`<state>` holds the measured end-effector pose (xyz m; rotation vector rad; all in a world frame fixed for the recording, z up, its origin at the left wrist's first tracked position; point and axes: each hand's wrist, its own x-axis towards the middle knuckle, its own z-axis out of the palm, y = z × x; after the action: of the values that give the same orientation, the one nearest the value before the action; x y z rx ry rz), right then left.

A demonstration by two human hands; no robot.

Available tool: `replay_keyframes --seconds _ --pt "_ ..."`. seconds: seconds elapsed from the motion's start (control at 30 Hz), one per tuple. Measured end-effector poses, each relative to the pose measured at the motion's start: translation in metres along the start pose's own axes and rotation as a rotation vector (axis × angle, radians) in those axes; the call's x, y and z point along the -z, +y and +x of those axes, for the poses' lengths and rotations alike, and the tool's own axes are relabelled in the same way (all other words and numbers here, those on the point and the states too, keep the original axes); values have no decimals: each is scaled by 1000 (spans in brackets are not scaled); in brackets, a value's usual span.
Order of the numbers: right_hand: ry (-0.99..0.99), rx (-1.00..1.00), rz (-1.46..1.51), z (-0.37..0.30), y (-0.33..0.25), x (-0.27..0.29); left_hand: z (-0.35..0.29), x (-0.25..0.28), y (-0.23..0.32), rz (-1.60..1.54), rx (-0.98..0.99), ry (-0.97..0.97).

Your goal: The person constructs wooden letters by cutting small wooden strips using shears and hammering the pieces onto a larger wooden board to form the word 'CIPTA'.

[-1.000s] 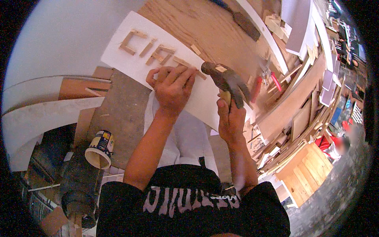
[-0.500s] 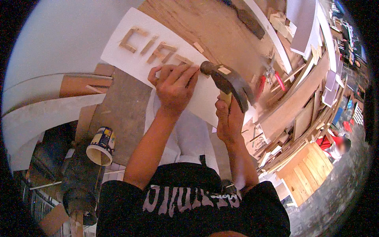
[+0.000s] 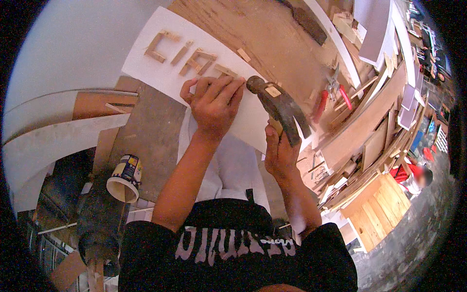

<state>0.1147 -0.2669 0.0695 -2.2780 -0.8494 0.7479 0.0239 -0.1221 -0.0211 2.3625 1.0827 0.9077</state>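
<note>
A long white board (image 3: 134, 63) lies at a slant in front of me, with thin wooden strips (image 3: 160, 48) set on it in letter shapes. My left hand (image 3: 213, 104) rests on the board at the last strips, its fingers curled and the right-hand fingertips pinched together. Whatever that pinch holds is hidden. In my right hand (image 3: 283, 153) is a claw hammer (image 3: 284, 107), gripped by its yellowish handle close under the head. The hammer's striking face is just right of my left fingertips; whether it touches them I cannot tell.
Red-handled pliers (image 3: 332, 92) lie on the brown wooden surface (image 3: 277, 44) to the right. Beyond are piled wood offcuts (image 3: 384, 131) and a person in red (image 3: 404, 176). An open paint bucket (image 3: 125, 177) stands tipped at the left. A loose wood piece (image 3: 244, 54) lies by the board's far edge.
The hammer's claw end and my right hand have come slightly nearer me, while the striking face has hardly moved. My left hand stays at the strips.
</note>
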Motion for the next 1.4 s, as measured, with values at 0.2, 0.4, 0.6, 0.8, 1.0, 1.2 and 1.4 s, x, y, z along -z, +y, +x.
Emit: replay_keyframes --seconds 0.2,0.4,0.6,0.8,1.0,1.2,1.4 --pt "-112 -146 -121 2 -5 0 1 3 1 -8 -3 -9" --pt "-103 -242 -37 -3 -3 -1 -2 2 -1 10 9 16" --pt "-26 -32 -64 -4 -11 -5 0 4 0 2 15 -27" --pt "-44 -29 -102 -1 -12 -8 -1 4 0 4 11 -14" --pt "-192 -282 -115 11 -33 -2 -1 3 -3 28 11 -4" --pt "-111 -152 -162 14 -29 -4 -2 2 -4 14 1 -21" --pt "-64 -11 -134 14 -26 -5 -2 -1 -1 -14 6 -6"
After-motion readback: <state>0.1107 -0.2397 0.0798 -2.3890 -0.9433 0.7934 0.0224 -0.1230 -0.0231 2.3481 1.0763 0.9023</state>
